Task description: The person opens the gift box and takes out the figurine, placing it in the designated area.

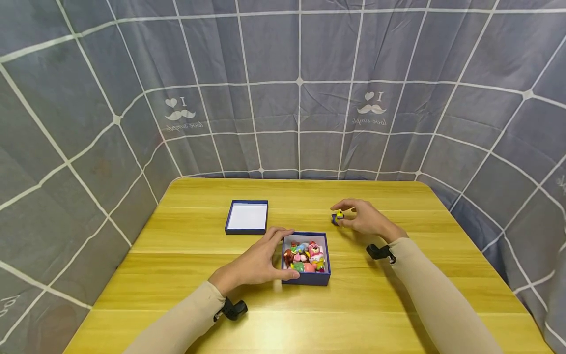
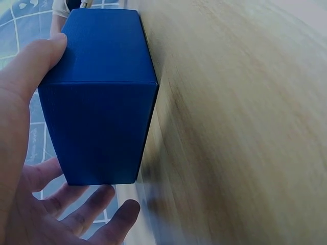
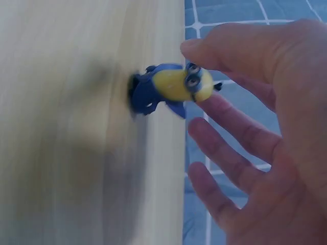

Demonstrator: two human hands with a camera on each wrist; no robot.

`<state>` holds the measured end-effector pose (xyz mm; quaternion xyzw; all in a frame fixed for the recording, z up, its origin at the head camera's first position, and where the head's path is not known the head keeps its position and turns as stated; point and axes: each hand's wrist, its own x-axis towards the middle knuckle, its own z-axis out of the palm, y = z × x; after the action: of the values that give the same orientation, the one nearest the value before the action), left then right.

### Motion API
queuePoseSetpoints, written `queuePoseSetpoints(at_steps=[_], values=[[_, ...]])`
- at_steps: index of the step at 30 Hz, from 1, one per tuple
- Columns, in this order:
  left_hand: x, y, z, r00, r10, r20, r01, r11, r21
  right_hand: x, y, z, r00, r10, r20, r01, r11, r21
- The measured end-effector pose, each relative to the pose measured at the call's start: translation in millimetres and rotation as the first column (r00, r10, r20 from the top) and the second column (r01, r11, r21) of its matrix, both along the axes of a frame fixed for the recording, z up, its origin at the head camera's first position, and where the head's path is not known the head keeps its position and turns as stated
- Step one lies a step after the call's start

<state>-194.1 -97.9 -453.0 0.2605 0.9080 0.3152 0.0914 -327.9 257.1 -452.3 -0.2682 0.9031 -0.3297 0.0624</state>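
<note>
My left hand [image 1: 256, 258] spans the left end of an open blue box [image 1: 309, 279], thumb on its near wall and fingers at its far wall. In the left wrist view the thumb rests on the blue box [image 2: 99, 130], while some fingers spread loosely beyond it. Small colourful toy figures [image 1: 305, 258] fill the box, among them a pink bear. My right hand [image 1: 367, 218] is around a small yellow and blue Minion figure [image 1: 338, 216] upright on the table. The right wrist view shows the thumb apart from the Minion figure [image 3: 173, 87], with the fingers spread beyond it.
A blue-rimmed lid [image 1: 247, 216] lies with its white inside up, left of and behind the box. Everything rests on a yellow wood-grain table [image 1: 185, 275]. Grey curtains [image 1: 274, 108] with white grid lines hang behind and at both sides.
</note>
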Motion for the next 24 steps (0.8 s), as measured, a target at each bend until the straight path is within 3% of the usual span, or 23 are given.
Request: queuePoseSetpoints(at_steps=[9,17,24], values=[[-0.5,1.8,0.9,1.0,0.006,-0.01,-0.006,1.0,-0.022,17.4,-10.7,19.1,0.993,0.046,-0.111,-0.042,0.998,0.041],[-1.3,2.4,3.6,1.0,0.008,-0.014,-0.009,1.0,-0.017,38.9,-27.7,38.0,0.964,0.176,-0.201,-0.158,0.982,0.1],[-2.1,1.0,3.2,1.0,0.0,-0.002,0.0,1.0,0.006,60.6,-46.9,51.9,0.944,0.265,-0.195,-0.233,0.957,0.173]])
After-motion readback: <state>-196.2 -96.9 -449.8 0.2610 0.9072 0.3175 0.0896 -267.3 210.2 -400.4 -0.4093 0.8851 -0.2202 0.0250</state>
